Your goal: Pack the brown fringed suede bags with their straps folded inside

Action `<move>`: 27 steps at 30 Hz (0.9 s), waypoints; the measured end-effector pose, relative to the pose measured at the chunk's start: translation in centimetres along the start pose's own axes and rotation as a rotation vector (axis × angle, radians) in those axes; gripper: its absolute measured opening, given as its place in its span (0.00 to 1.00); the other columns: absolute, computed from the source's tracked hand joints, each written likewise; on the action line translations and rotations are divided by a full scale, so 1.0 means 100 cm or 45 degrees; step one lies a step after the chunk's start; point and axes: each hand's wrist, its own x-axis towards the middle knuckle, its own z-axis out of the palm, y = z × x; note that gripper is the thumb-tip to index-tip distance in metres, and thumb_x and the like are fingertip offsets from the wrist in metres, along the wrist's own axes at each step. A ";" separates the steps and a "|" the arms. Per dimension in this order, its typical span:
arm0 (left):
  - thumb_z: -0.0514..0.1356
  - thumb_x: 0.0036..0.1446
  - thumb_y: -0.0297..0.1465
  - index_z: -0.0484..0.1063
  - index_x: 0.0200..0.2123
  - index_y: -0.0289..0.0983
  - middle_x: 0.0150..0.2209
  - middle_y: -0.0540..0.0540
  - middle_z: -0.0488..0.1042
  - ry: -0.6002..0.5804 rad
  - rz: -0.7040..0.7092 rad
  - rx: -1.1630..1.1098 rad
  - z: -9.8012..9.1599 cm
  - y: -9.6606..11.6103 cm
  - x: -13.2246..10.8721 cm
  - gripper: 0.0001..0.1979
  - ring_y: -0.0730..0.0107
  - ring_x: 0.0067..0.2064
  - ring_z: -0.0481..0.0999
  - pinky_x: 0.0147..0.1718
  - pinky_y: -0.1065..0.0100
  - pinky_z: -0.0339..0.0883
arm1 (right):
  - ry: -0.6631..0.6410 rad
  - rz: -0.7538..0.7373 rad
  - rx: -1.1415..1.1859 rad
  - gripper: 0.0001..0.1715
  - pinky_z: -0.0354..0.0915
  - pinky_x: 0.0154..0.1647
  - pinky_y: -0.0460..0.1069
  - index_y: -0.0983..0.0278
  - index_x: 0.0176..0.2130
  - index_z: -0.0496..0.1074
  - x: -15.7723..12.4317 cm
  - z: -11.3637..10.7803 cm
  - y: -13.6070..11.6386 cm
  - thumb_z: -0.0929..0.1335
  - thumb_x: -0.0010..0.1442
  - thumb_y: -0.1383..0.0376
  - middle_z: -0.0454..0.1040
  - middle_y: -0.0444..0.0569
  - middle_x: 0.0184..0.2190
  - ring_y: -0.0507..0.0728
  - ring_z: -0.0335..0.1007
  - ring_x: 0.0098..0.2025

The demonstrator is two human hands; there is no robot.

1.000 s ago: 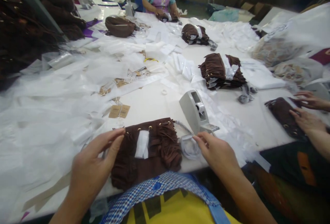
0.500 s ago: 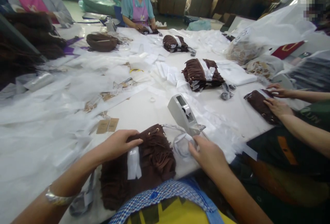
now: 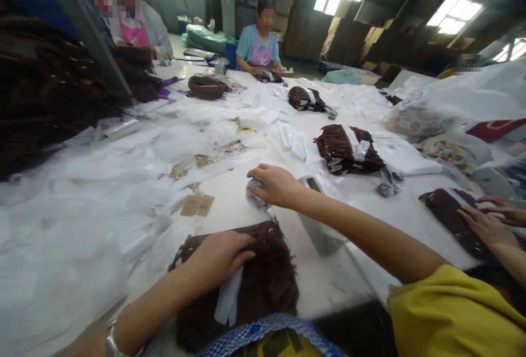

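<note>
A dark brown fringed bag [image 3: 267, 280] lies at the table edge in front of me, a whitish strip [image 3: 229, 297] on its face. My left hand [image 3: 224, 253] rests on the bag's upper part, fingers spread over it. Beyond the bag's top edge, my right hand [image 3: 271, 184] is closed round a plastic-wrapped coil [image 3: 257, 194], which reaches down toward the bag's top. Partly hidden under my right forearm stands a grey tape dispenser [image 3: 322, 231]. Two brown card tags [image 3: 197, 205] lie left of the coil.
White sheets [image 3: 102, 203] cover the left of the table [image 3: 222, 182]. A stack of brown fringed bags [image 3: 349, 149] lies back right. At the right, another person's hands [image 3: 489, 225] touch a brown bag [image 3: 447, 220]. Two people sit across the table.
My right hand has moved up and left with the wrapped coil, from beside the bag to beyond its top. My left hand has shifted slightly over the bag. The camera view has tilted up.
</note>
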 end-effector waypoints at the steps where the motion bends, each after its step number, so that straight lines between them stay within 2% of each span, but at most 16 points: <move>1: 0.54 0.65 0.37 0.77 0.45 0.41 0.41 0.44 0.81 0.027 0.006 0.006 0.002 -0.001 0.000 0.14 0.58 0.41 0.80 0.40 0.64 0.69 | -0.102 -0.016 0.116 0.21 0.65 0.49 0.50 0.67 0.52 0.74 0.008 0.006 -0.004 0.69 0.62 0.61 0.75 0.57 0.50 0.60 0.73 0.48; 3: 0.54 0.65 0.37 0.76 0.45 0.41 0.40 0.45 0.80 0.059 0.024 -0.009 0.004 -0.004 -0.001 0.13 0.59 0.42 0.80 0.40 0.65 0.69 | -0.362 -0.076 0.416 0.24 0.66 0.49 0.49 0.66 0.53 0.73 0.019 0.015 -0.008 0.69 0.62 0.57 0.77 0.56 0.49 0.60 0.74 0.49; 5: 0.54 0.65 0.36 0.76 0.46 0.41 0.41 0.45 0.81 0.077 0.042 -0.034 0.004 -0.007 -0.004 0.13 0.59 0.43 0.80 0.42 0.65 0.69 | -0.651 -0.116 0.755 0.29 0.68 0.46 0.47 0.63 0.61 0.67 0.023 0.023 -0.005 0.66 0.65 0.54 0.76 0.54 0.51 0.56 0.74 0.47; 7: 0.54 0.66 0.36 0.75 0.48 0.42 0.43 0.46 0.81 0.088 0.049 -0.055 0.004 -0.011 -0.007 0.13 0.60 0.44 0.79 0.43 0.65 0.69 | -0.856 -0.139 0.994 0.33 0.68 0.45 0.46 0.61 0.68 0.55 0.023 0.029 0.001 0.63 0.68 0.58 0.74 0.53 0.55 0.52 0.75 0.46; 8: 0.54 0.66 0.35 0.75 0.49 0.42 0.44 0.46 0.80 0.092 0.047 -0.066 0.003 -0.013 -0.009 0.13 0.60 0.45 0.79 0.44 0.65 0.69 | -0.906 -0.153 1.032 0.33 0.68 0.45 0.45 0.62 0.69 0.51 0.022 0.033 0.004 0.62 0.68 0.62 0.73 0.54 0.56 0.51 0.75 0.46; 9: 0.53 0.66 0.35 0.75 0.49 0.42 0.44 0.46 0.80 0.097 0.045 -0.079 0.003 -0.014 -0.011 0.14 0.61 0.45 0.79 0.44 0.66 0.69 | -0.916 -0.170 0.999 0.33 0.68 0.45 0.45 0.62 0.69 0.52 0.020 0.037 0.007 0.62 0.68 0.66 0.73 0.54 0.55 0.51 0.75 0.45; 11: 0.53 0.66 0.34 0.74 0.49 0.42 0.44 0.47 0.80 0.115 0.042 -0.095 0.002 -0.015 -0.012 0.13 0.62 0.45 0.79 0.44 0.66 0.69 | -0.858 -0.245 0.763 0.30 0.67 0.47 0.46 0.64 0.65 0.61 0.017 0.044 0.012 0.65 0.64 0.70 0.77 0.53 0.51 0.52 0.75 0.45; 13: 0.53 0.66 0.34 0.75 0.48 0.42 0.44 0.47 0.80 0.133 0.049 -0.096 0.002 -0.015 -0.013 0.13 0.63 0.44 0.79 0.43 0.66 0.69 | -0.738 -0.367 0.456 0.27 0.65 0.51 0.50 0.65 0.60 0.69 0.014 0.052 0.013 0.69 0.62 0.68 0.78 0.54 0.48 0.57 0.73 0.48; 16: 0.53 0.66 0.33 0.75 0.48 0.42 0.43 0.47 0.80 0.137 0.072 -0.084 0.002 -0.013 -0.011 0.13 0.63 0.43 0.79 0.43 0.66 0.69 | -0.576 -0.411 0.193 0.32 0.61 0.56 0.56 0.65 0.59 0.70 0.012 0.059 0.012 0.73 0.57 0.61 0.72 0.60 0.55 0.65 0.67 0.56; 18: 0.53 0.66 0.33 0.75 0.47 0.42 0.41 0.47 0.80 0.125 0.077 -0.063 0.002 -0.013 -0.010 0.13 0.64 0.42 0.79 0.42 0.66 0.69 | -0.603 -0.339 0.195 0.35 0.62 0.55 0.55 0.66 0.60 0.68 0.011 0.059 0.012 0.74 0.56 0.60 0.71 0.62 0.56 0.65 0.68 0.56; 20: 0.53 0.66 0.33 0.75 0.47 0.42 0.40 0.46 0.80 0.123 0.069 -0.041 0.001 -0.013 -0.011 0.13 0.64 0.41 0.79 0.40 0.67 0.69 | -0.685 -0.300 0.323 0.36 0.64 0.52 0.51 0.66 0.61 0.67 0.010 0.055 0.012 0.74 0.56 0.63 0.74 0.58 0.53 0.61 0.72 0.53; 24: 0.53 0.66 0.33 0.76 0.47 0.43 0.38 0.47 0.80 0.197 0.043 -0.059 0.002 -0.013 -0.012 0.13 0.65 0.40 0.79 0.38 0.67 0.69 | -0.686 -0.392 0.625 0.27 0.64 0.51 0.46 0.63 0.55 0.73 0.005 0.050 0.015 0.73 0.56 0.68 0.78 0.50 0.48 0.55 0.74 0.48; 27: 0.53 0.66 0.34 0.76 0.47 0.42 0.39 0.46 0.80 0.295 0.006 -0.082 0.004 -0.012 -0.011 0.13 0.65 0.40 0.79 0.39 0.67 0.69 | -0.685 -0.409 0.601 0.21 0.64 0.49 0.46 0.66 0.51 0.76 0.001 0.057 0.016 0.72 0.56 0.71 0.79 0.52 0.45 0.56 0.75 0.46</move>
